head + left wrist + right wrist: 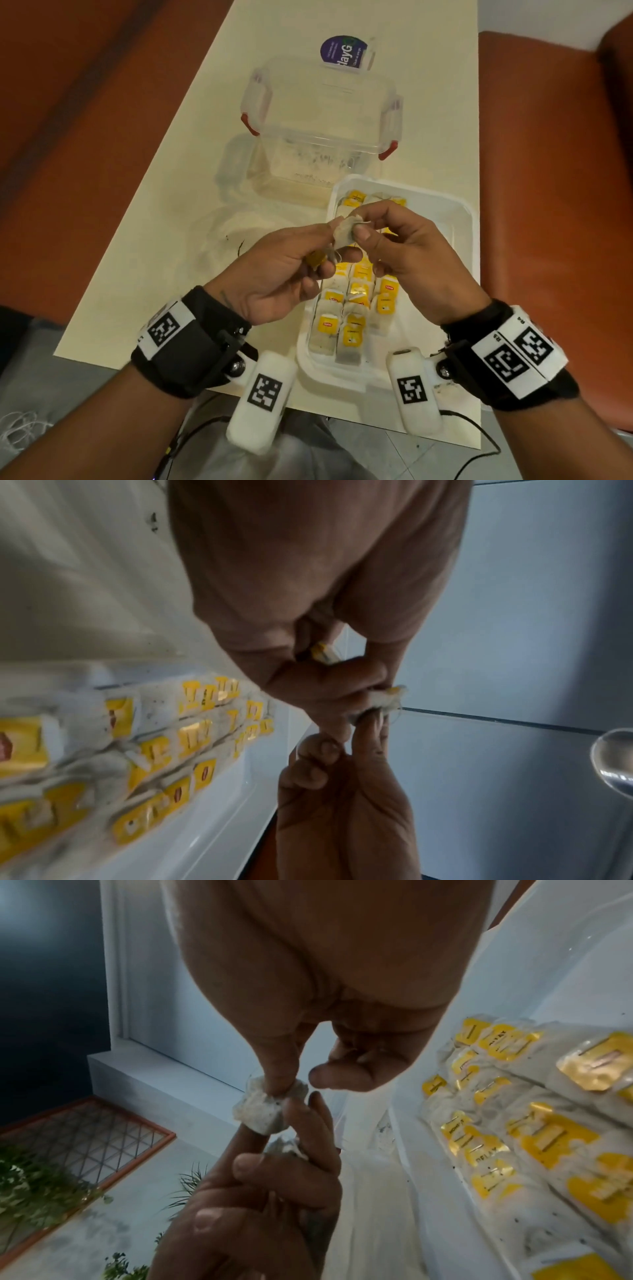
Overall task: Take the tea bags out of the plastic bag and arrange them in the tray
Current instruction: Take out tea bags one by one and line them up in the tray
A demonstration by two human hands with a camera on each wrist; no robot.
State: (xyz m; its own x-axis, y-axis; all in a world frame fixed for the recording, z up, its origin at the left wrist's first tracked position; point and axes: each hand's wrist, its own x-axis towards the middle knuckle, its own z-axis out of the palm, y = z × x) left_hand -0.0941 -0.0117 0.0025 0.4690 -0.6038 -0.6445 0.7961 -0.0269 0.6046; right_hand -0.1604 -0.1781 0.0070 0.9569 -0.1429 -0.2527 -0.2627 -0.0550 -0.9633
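Both hands are up over the white tray (pixel 459 219), working one tea bag (pixel 344 233) between them. The right hand (pixel 404 260) pinches the bag's pale pouch between thumb and forefinger, while the left hand (pixel 284 270) curls round its yellow tag (pixel 315 258) and loose string, with a fingertip against the pouch's other edge. In the right wrist view the pouch (pixel 265 1112) looks crumpled, squeezed between the two hands' fingertips. My guess is that this is the tidying step before placing: string and tag gathered against the pouch so it lies flat like the rest. The tray already carries rows of tea bags (pixel 356 308) with yellow tags up, packed close in the near part, with a few more at the far end (pixel 356 198); the strip between is hidden under the hands, so I cannot tell how much room is left there. The next move, as I judge it, calls for lowering the bag into a free spot in line with its neighbours, gently, since a trailing string could snag a laid bag and pull the row askew. Beyond the tray on the cream tabletop (pixel 164 240) stands a clear lidded container (pixel 322 126) with red clips, and a purple-labelled packet (pixel 344 53) behind it. A crumpled clear plastic bag (pixel 236 233) lies left of the tray, well out of the way.
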